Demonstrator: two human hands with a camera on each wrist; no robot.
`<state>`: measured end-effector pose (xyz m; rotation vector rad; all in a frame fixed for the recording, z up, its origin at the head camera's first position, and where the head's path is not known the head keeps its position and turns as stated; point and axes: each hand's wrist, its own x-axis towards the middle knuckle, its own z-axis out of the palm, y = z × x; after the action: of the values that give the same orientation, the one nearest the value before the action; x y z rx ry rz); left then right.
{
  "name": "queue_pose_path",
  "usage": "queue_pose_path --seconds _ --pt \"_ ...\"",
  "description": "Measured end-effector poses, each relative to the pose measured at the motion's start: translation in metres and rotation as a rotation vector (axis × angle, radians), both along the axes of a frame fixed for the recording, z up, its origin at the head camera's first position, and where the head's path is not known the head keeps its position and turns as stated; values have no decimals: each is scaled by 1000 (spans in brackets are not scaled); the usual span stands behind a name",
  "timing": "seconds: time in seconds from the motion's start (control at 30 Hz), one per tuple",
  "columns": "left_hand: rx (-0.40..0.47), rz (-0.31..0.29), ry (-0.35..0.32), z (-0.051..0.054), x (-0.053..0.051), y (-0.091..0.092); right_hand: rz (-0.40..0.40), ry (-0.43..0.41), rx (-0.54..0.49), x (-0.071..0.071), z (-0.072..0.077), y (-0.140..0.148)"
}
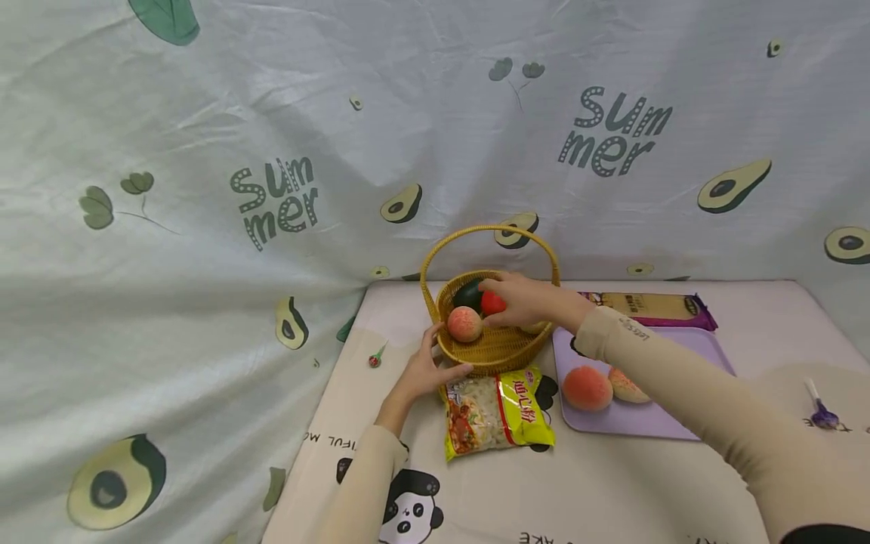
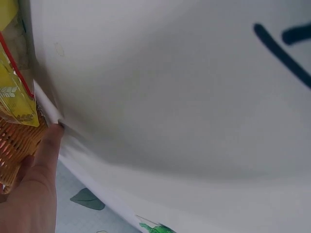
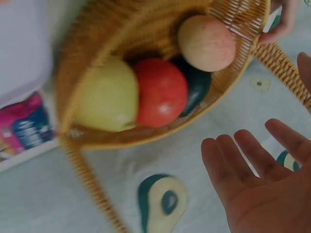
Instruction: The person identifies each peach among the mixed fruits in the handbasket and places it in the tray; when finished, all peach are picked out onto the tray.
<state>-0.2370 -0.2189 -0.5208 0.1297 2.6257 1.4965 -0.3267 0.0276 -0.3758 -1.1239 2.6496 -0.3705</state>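
Note:
A yellow wicker basket [image 1: 499,355] with a tall arched handle stands at the back of the table. In it lie a peach [image 3: 206,43], a dark green rounded fruit or vegetable [image 3: 198,90], a red tomato-like fruit [image 3: 163,92] and a yellow-green pear-like fruit [image 3: 108,97]. At the basket's left front side my left hand [image 1: 424,372] holds the rim, thumb in front and fingers at the side. Over the basket hovers my right hand [image 1: 523,301], its fingers [image 3: 247,148] spread and holding nothing. In the head view it partly covers the red fruit.
A yellow bag of pasta [image 1: 499,414] lies in front of the basket. To the right, a lilac tray [image 1: 652,423] bears a peach [image 1: 587,388] and another peach [image 1: 627,385] partly behind the right sleeve. Behind it lies a long purple-edged package [image 1: 646,306]. A patterned curtain [image 1: 435,151] hangs behind.

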Motion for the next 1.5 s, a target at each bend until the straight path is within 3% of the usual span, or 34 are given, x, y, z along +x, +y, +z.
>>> queue_pose_path --seconds 0.23,0.5,0.73,1.0,1.13,1.33,1.5 --pt "26 0 4 3 0 0 88 17 64 -16 -9 -52" --pt "26 -5 1 0 1 0 148 15 124 -28 -35 -78" --pt "30 8 -11 2 5 5 138 47 163 -30 -55 -79" --pt "28 7 -5 3 5 2 96 133 174 -20 -70 -83" --pt "33 7 -3 4 5 4 97 196 203 -17 -73 -83" --pt "29 2 -8 4 5 5 103 138 177 -17 -72 -80" --pt "26 13 -17 3 7 3 132 152 120 -20 -72 -77"
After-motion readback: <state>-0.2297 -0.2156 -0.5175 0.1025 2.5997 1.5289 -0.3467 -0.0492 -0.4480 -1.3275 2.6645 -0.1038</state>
